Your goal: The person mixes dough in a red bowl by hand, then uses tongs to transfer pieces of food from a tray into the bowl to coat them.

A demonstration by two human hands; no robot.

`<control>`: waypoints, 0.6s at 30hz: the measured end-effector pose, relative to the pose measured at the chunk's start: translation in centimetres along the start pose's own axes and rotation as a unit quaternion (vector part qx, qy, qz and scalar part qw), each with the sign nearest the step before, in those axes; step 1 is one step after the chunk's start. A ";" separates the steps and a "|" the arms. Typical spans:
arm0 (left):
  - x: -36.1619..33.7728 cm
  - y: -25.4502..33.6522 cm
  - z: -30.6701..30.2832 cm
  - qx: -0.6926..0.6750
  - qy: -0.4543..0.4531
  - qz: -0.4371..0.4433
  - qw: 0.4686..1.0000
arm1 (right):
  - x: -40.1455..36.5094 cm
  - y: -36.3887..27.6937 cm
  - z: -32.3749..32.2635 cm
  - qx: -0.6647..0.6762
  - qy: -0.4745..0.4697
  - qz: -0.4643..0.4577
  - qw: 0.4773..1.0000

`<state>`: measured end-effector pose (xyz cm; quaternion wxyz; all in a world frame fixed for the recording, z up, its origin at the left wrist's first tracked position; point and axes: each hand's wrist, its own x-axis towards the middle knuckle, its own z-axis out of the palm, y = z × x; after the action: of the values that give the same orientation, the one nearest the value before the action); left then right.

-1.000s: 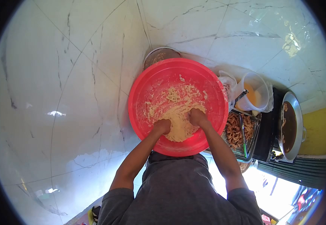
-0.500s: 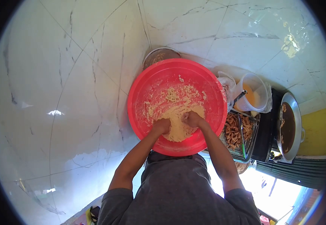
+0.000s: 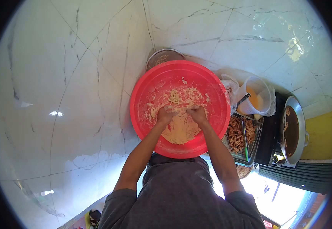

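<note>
A wide red basin [image 3: 140, 84] stands in front of my body. Pale yellowish flour [image 3: 180, 129] is heaped in its near half, and flour-coated lumps and strips [image 3: 175, 97] lie farther back. My left hand [image 3: 166, 114] is in the basin at the left side of the heap, fingers curled inward and dusted with flour. Opposite it, my right hand [image 3: 197, 113] also has curled fingers, at the heap's right edge. A small gap separates the hands. What lies in the fingers is too small and floury to make out.
Right of the basin stand a glass tray [image 3: 254, 147] of browned fried strips with tongs [image 3: 246, 141], and a clear plastic tub [image 3: 263, 95] with yellowish liquid. Farther right is a wide pan [image 3: 300, 147] of dark oil. A round container [image 3: 165, 55] sits behind the basin, against tiled walls.
Both hands have moved away from my body, from the near part of the flour heap to its far edge. The flour between them has shifted. The basin stays in place.
</note>
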<state>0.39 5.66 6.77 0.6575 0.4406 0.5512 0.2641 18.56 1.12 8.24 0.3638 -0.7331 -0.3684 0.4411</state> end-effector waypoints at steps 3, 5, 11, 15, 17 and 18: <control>0.8 -0.8 2.6 -0.052 0.209 -0.002 0.977 | 0.0 -2.0 2.4 0.193 0.198 0.073 0.958; -1.5 2.5 5.3 0.051 0.299 -0.053 0.951 | 1.0 -1.2 5.2 0.267 0.346 0.084 0.895; 0.5 0.4 4.5 0.106 0.340 -0.069 0.932 | -0.4 -3.0 5.3 0.211 0.311 0.041 0.926; 1.8 -1.7 4.4 0.012 0.346 -0.121 0.930 | 1.6 0.0 5.3 0.206 0.324 0.121 0.915; -1.1 2.0 5.1 0.028 0.327 -0.139 0.934 | 2.4 1.2 8.4 0.068 0.382 0.130 0.912; -3.0 4.3 5.4 0.056 0.312 -0.134 0.939 | 1.8 0.1 8.1 0.123 0.358 0.093 0.921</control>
<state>5.39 3.66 12.03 0.4561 0.2948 0.7964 0.2662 11.78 4.34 4.66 0.5159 -0.8225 -0.0863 0.2233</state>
